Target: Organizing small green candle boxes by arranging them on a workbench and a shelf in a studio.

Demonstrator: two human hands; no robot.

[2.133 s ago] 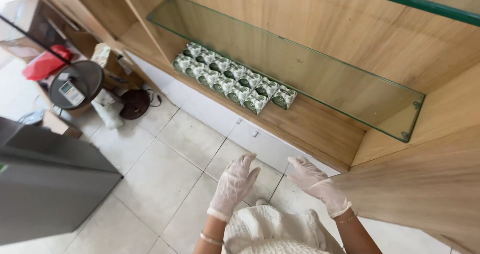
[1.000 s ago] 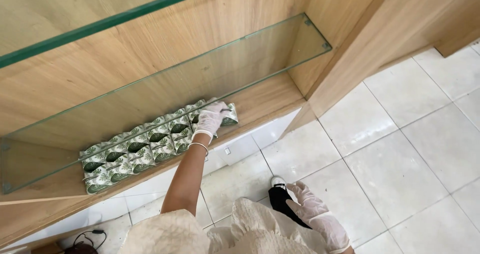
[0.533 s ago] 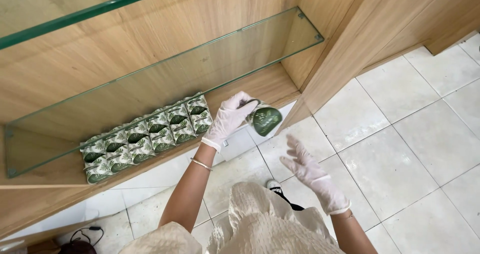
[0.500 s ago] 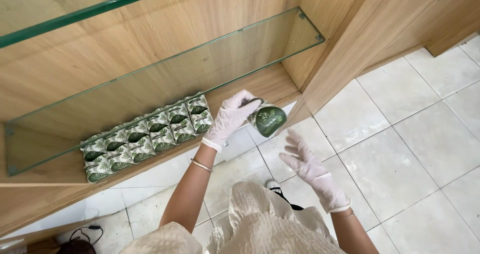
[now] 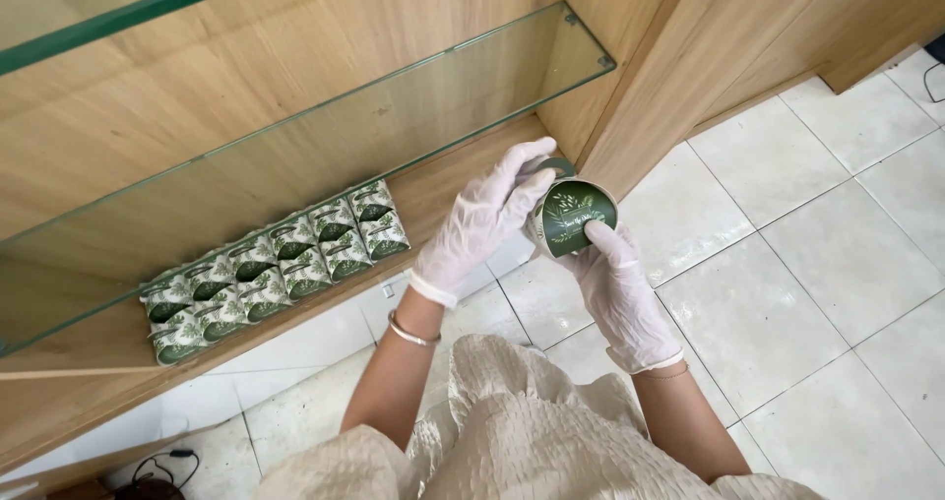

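Note:
Both of my hands wear thin white gloves and hold one small round container [image 5: 573, 217] with a dark green lid bearing a pale leaf pattern. My left hand [image 5: 479, 222] grips its left side from above, and my right hand [image 5: 614, 285] supports it from below with the thumb on the lid. The container hangs in the air just in front of the wooden bottom shelf [image 5: 448, 180]. Two rows of several matching green and white containers [image 5: 276, 266] stand on that shelf to the left, under a glass shelf [image 5: 413, 87].
A wooden side panel [image 5: 679, 67] of the cabinet rises right behind the held container. Pale floor tiles [image 5: 817, 264] spread to the right and below. A dark cable and plug [image 5: 157, 461] lie on the floor at the lower left.
My left hand took a container off the right end of the rows and drew it away from the shelf. My right hand came up from below and now grips it too.

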